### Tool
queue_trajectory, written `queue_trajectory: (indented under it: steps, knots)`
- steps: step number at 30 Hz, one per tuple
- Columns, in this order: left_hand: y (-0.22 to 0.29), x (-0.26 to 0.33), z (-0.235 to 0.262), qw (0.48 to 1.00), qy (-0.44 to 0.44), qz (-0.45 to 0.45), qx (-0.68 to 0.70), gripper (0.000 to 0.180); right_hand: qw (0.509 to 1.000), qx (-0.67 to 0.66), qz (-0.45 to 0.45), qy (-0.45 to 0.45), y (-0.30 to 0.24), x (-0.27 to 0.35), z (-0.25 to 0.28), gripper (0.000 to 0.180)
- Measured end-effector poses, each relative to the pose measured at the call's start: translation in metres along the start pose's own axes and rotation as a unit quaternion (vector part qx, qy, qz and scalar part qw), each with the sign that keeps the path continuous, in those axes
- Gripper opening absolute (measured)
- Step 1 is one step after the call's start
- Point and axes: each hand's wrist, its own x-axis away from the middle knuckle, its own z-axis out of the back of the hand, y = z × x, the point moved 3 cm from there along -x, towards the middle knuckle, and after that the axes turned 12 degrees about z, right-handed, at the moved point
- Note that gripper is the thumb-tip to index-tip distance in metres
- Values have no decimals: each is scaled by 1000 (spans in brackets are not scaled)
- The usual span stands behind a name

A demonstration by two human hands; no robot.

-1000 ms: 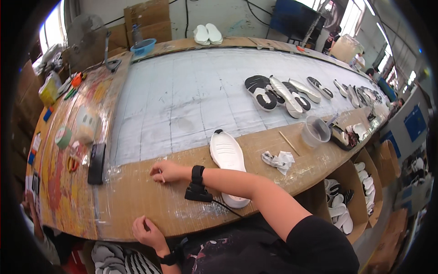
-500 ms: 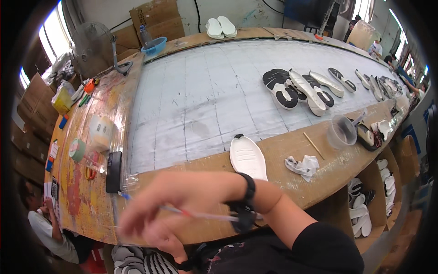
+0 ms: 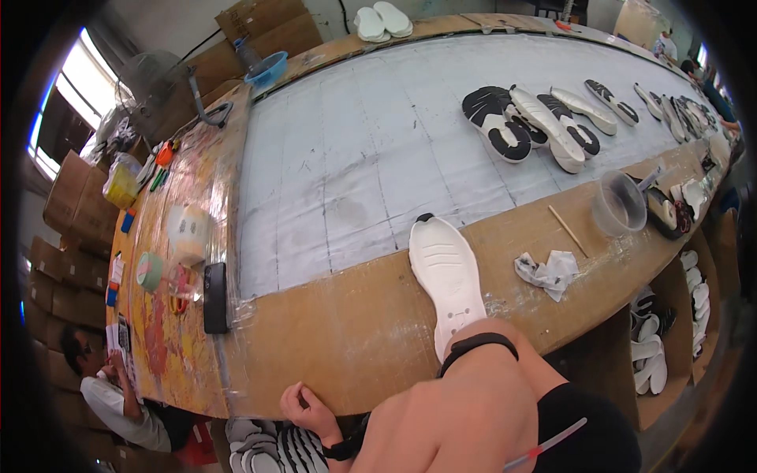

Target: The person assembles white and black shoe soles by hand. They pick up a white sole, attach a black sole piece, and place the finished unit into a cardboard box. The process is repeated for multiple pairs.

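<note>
A white shoe sole (image 3: 445, 260) with a black tip lies at the near edge of the table, its lower end hidden behind my right wrist. My right hand (image 3: 449, 430), bent back toward me, is closed on a thin pen-like tool (image 3: 544, 447) with a clear shaft and a red band. The fingertips and the tool's other end are out of sight. At the table's front edge rests my left hand (image 3: 309, 410), its fingers loosely curled with nothing visible in them.
Black-and-white soles (image 3: 505, 130) lie in a row at the right. Along the near edge are a crumpled tissue (image 3: 548, 272), a wooden stick (image 3: 568, 230) and a clear plastic cup (image 3: 619, 205). A black phone-like object (image 3: 214, 298) and jars stand left; a person (image 3: 126, 402) sits beyond.
My right hand has swung from over the left part of the table back toward my body, with the tool in it. More of the white sole shows. The view has shifted.
</note>
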Motion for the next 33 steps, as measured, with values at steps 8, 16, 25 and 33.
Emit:
queue_trajectory:
  steps: [8, 16, 25, 33]
  knots:
    - [-20, 0, -6, 999, 13, -44, 9, 7, 966, 88, -230, -76, -22, 4, -21, 14]
    - [-25, 2, -3, 1000, 12, 15, 2, 8, 808, 408, -380, -192, -53, -23, 18, 28]
    - [8, 0, 7, 997, -34, -45, -51, 15, -29, 942, -321, -90, -282, 9, 312, 97]
    - [13, -20, 24, 944, -207, 185, 176, 11, 117, 917, -381, 34, -308, -6, 323, 64]
